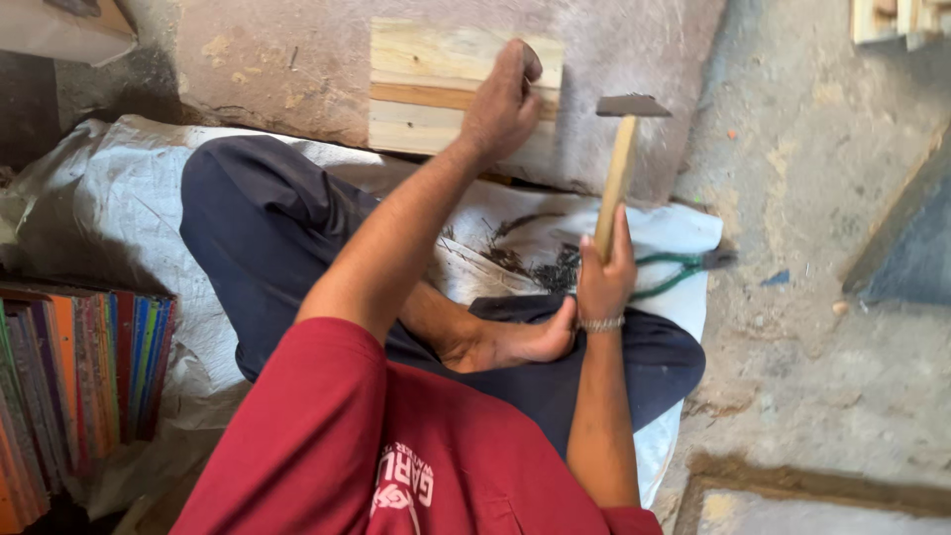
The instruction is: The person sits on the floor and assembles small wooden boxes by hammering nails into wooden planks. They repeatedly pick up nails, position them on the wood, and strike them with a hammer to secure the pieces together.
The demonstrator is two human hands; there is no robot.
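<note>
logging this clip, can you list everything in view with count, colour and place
wooden panel: one, pale slats with a darker strip, lying on the stone slab ahead of the person
stone slab: one, pinkish grey, top centre
hammer: one, pale wooden handle and dark metal head, raised upright right of the panel
pliers: one, green handles, on the sack behind the right hand
woven sack: one, white, spread on the floor under the person
coloured strips: a stack, many colours, left edge
floor: grey concrete, right side
left hand: fingers pressed on the panel's top edge
right hand: gripping the hammer handle, a metal bracelet on the wrist
</note>
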